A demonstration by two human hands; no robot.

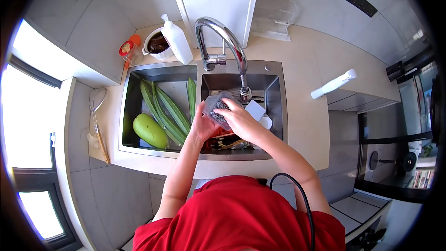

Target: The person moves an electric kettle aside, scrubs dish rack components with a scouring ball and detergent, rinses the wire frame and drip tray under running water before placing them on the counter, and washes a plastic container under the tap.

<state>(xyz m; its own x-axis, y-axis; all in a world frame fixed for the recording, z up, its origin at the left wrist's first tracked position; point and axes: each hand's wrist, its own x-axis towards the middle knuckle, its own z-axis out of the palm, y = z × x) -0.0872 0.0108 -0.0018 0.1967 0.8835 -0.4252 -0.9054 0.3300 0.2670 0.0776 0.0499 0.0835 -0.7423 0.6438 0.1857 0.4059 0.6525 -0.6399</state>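
Over the right sink basin, my left hand is closed round the side of a small clear plastic container. Inside it lies a dark grey, wiry scouring pad. My right hand reaches into the container from the right, its fingers pressed on the pad. The chrome faucet has its spout just above and right of the container; I cannot make out whether water runs. Below my hands, the right basin holds a white dish, a white cup and several utensils, partly hidden by my hands.
In the left basin lie several long ridged gourds and a green oval fruit. A white bottle, a pot and a red-lidded jar stand behind. A whisk lies left, a white-handled object right.
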